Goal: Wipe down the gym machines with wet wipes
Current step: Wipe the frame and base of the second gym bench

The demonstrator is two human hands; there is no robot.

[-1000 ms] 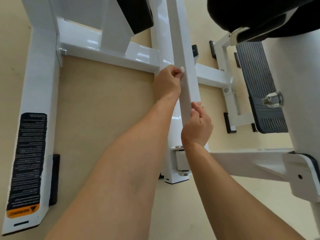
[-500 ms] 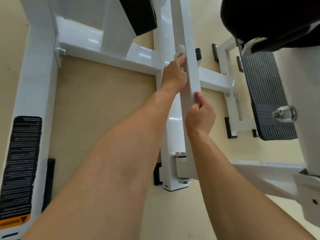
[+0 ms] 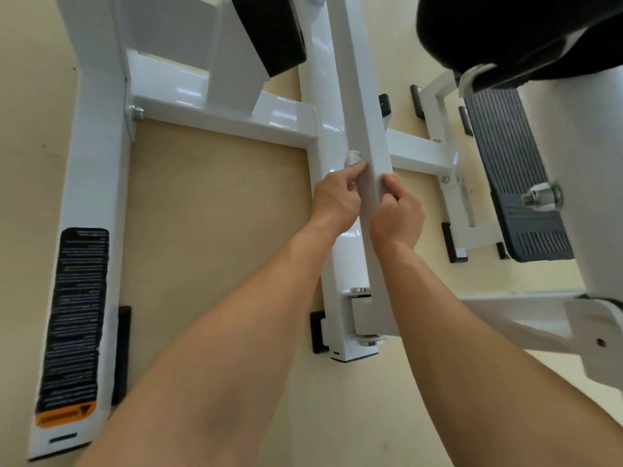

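Observation:
A white gym machine stands on a beige floor. Its long white bar (image 3: 357,96) slants down the middle of the view. My left hand (image 3: 335,198) pinches a small bunched white wet wipe (image 3: 354,159) and holds it against the bar's left face. My right hand (image 3: 397,214) grips the bar's right edge just beside it, fingers curled round the metal. Both forearms reach up from the bottom of the frame.
A white frame rail with a black warning sticker (image 3: 72,325) runs down the left. A cross beam (image 3: 222,119) joins it to the centre post. A black ribbed footplate (image 3: 515,176) and a bolt (image 3: 539,197) sit at right, under a black pad (image 3: 519,32).
My left hand slid up the bar with the wipe, then came back down to sit level with my right hand. The right hand kept its grip on the bar.

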